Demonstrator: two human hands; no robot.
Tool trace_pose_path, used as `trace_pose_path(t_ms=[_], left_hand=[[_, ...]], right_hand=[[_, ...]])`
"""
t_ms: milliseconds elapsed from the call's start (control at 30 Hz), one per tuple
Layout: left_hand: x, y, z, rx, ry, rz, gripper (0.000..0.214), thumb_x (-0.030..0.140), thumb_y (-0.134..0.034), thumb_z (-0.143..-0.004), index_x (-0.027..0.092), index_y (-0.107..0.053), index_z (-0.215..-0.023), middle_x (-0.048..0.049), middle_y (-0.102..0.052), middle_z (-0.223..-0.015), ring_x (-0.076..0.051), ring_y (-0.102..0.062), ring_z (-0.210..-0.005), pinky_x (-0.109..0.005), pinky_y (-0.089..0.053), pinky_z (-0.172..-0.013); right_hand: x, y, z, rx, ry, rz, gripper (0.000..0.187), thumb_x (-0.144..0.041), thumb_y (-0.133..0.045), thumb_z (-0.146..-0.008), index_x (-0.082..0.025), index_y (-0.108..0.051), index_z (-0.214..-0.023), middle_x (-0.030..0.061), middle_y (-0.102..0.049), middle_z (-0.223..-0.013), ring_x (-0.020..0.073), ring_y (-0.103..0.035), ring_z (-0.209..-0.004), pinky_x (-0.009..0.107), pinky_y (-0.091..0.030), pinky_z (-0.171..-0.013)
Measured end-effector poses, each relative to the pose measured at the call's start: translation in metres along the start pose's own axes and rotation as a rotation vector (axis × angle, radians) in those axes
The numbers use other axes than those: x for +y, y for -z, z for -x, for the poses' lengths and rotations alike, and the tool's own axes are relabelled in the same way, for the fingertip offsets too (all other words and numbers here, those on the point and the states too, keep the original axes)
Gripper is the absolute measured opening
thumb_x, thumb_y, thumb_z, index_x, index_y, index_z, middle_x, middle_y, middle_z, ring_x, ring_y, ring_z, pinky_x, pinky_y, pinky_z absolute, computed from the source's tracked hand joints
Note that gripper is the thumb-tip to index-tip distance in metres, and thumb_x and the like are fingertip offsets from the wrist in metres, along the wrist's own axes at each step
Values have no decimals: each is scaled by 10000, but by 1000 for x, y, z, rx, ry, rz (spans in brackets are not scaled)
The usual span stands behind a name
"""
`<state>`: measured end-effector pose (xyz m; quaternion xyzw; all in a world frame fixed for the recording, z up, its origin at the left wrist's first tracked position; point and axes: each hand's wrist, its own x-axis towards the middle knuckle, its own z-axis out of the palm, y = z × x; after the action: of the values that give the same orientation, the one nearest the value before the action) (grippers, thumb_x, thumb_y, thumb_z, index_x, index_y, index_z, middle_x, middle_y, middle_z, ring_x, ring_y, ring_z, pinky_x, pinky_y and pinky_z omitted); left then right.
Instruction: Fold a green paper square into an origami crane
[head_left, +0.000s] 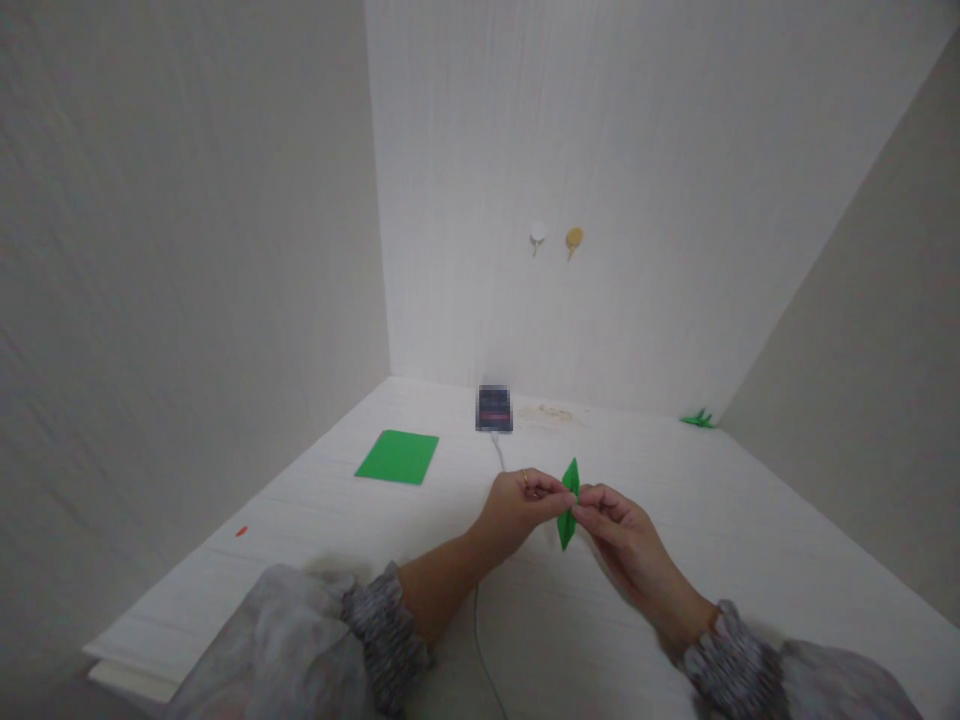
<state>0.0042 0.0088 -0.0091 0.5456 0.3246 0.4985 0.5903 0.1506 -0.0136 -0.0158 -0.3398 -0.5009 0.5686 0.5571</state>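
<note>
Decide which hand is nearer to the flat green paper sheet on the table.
Left. The left hand is just right of the flat green sheet; the right hand lies farther right, beyond the folded green paper.

Green sheet (397, 457) far left, phone (494, 408) and cable (498, 450) ahead; walls box table (750, 540).

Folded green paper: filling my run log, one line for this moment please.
left hand: pinching folded green paper | right hand: pinching same | flat green sheet: on table

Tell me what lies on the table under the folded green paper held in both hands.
Under the folded green paper, pinched between the left hand and right hand, only bare white table shows. A thin white cable runs behind the left hand; that hand covers part of it.
</note>
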Motion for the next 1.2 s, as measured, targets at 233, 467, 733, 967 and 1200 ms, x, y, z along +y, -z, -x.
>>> trace_pose_path(t_ms=[233,467,733,967,1200], left_hand=[[-9,1,-5,10,41,-34,252,306,-717,-522,119,-629,-666,-15,-615,-596,-105,-529,-556,-228,-400,-563],[-9,-1,-5,10,52,8,187,271,-677,-582,125,-625,-687,-8,-618,-616,-110,-541,-585,-241,-409,-612],[-7,-5,-5,-21,5,46,167,271,-634,-640,128,-600,-721,-5,-602,-644,-117,-550,-633,-258,-417,-659],[-8,-9,-7,26,-29,85,192,242,-648,-626,138,-535,-740,12,-570,-649,-104,-542,-621,-259,-427,-652],[-9,-8,-5,46,-33,13,225,261,-673,-603,138,-532,-727,7,-572,-650,-102,-542,-614,-252,-430,-633]], right_hand=[[6,5,-2,24,46,58,71,-211,-701,-618,-185,-647,-655,7,-597,-731,156,-526,-738,295,-394,-718],[3,4,-1,10,66,12,39,-191,-693,-623,-188,-655,-632,5,-598,-718,151,-522,-727,311,-385,-746],[1,5,-1,36,61,-8,35,-175,-667,-656,-186,-643,-679,3,-600,-717,145,-521,-724,296,-385,-751],[4,4,-2,87,19,-29,108,-207,-692,-629,-181,-631,-714,15,-631,-731,157,-551,-725,316,-391,-762],[5,4,-4,148,42,14,181,-246,-719,-594,-188,-621,-735,1,-620,-696,147,-551,-679,294,-404,-694]])
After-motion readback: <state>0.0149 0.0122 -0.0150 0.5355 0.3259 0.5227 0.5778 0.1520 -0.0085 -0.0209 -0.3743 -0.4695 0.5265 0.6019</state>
